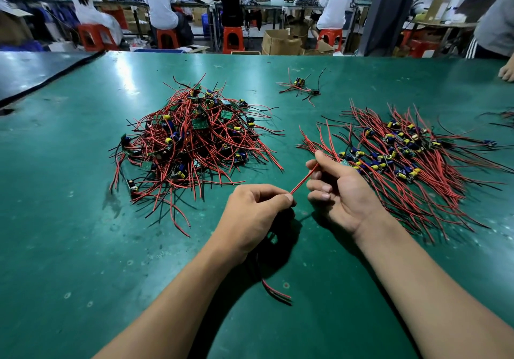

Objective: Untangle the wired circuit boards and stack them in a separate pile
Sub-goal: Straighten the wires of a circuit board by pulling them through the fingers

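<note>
While both hands [257,214] [338,191] pinch one red wire [303,179] taut between them, I see the sorted pile [411,155] lies nearest my right.

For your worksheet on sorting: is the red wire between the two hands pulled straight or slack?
Straight: the red wire runs as a taut line from the left hand pinch to the right hand fingers.
</note>
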The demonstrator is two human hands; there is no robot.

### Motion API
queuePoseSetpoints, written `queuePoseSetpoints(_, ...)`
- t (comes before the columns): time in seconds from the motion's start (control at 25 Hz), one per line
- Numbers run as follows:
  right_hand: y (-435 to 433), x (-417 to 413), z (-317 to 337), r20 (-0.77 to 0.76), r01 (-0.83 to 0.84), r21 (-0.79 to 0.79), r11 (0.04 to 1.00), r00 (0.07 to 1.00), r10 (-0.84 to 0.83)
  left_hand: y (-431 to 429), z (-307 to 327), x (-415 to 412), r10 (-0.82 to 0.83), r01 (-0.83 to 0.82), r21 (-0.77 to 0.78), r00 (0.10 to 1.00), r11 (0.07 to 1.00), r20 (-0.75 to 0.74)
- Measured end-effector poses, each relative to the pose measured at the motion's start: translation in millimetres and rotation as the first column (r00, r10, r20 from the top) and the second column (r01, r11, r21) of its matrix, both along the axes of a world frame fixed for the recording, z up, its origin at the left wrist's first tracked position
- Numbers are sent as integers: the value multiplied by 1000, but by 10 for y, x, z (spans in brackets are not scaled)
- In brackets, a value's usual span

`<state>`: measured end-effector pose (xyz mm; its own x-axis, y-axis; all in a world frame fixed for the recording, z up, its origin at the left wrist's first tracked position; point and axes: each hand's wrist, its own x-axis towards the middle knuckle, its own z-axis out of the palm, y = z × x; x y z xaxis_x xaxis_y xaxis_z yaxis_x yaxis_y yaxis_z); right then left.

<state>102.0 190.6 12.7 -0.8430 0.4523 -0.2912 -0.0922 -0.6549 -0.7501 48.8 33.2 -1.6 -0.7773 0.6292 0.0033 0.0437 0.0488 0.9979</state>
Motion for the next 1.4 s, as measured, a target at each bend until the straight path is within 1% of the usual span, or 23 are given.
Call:
queuePoseSetpoints(0.08,43,12,8,1,47,3,999,999,-47,-2,-14,7,9,-10,-10,1000,1000,-29)
queuePoseSetpoints(0.16,70,19,23,-25,72,-55,996,997,-74,-3,-20,16,8,-9,-23,999,1000,-53)
queuePoseSetpoints(0.24,78,27,28,-82,48,-158,986,995,-62,2,-22,16,-3,1,-30,998,1000,-57)
queuePoseSetpoints(0.28,78,29,29,-94,34,-182,983,994,-52,0,-24,14,-7,5,-33,998,999,-61)
queuePoseSetpoints(0.32,83,32,29,-81,29,-158,987,996,-42,-4,-27,12,-8,5,-39,998,999,-63)
queuePoseSetpoints(0.36,93,36,22,-49,35,-83,996,998,-39,-5,-35,8,-6,3,-42,998,999,-61)
queuePoseSetpoints(0.44,93,51,2,19,25,145,989,999,-28,-8,-49,-1,3,-5,-39,999,999,-51)
queuePoseSetpoints(0.52,33,67,-41,45,-86,325,942,996,75,0,-48,9,15,-15,-16,1000,1000,-21)
queuePoseSetpoints(0.6,-82,71,-106,75,-252,435,865,967,244,13,-45,20,12,-15,52,999,999,52)
queuePoseSetpoints(0.64,-138,75,-136,102,-308,470,827,950,296,16,-43,23,7,-15,88,996,996,89)
queuePoseSetpoints(0.72,-198,65,-178,136,-324,498,804,945,297,14,-37,24,-3,-13,125,991,992,134)
queuePoseSetpoints(0.8,-183,45,-175,136,-261,524,811,965,223,9,-41,7,-15,-3,127,990,992,140)
queuePoseSetpoints(0.88,-111,23,-161,121,-151,532,833,987,102,7,-49,0,-26,14,104,993,994,115)
queuePoseSetpoints(0.96,-29,6,-138,80,-30,492,870,997,-11,6,-53,-3,-42,39,56,997,998,63)
queuePoseSetpoints(1.04,26,-7,-115,38,58,437,898,996,-83,3,-59,-8,-56,54,28,998,998,42)
queuePoseSetpoints(1.2,49,-19,-82,1,152,299,942,987,-160,-3,-55,-20,-76,75,17,996,997,40)
queuePoseSetpoints(1.32,63,-8,-14,-29,147,54,988,989,-146,5,-47,-13,-85,85,-6,996,996,32)
queuePoseSetpoints(1.4,81,8,31,-44,123,-121,985,991,-129,2,-46,-13,-97,98,-22,995,995,36)
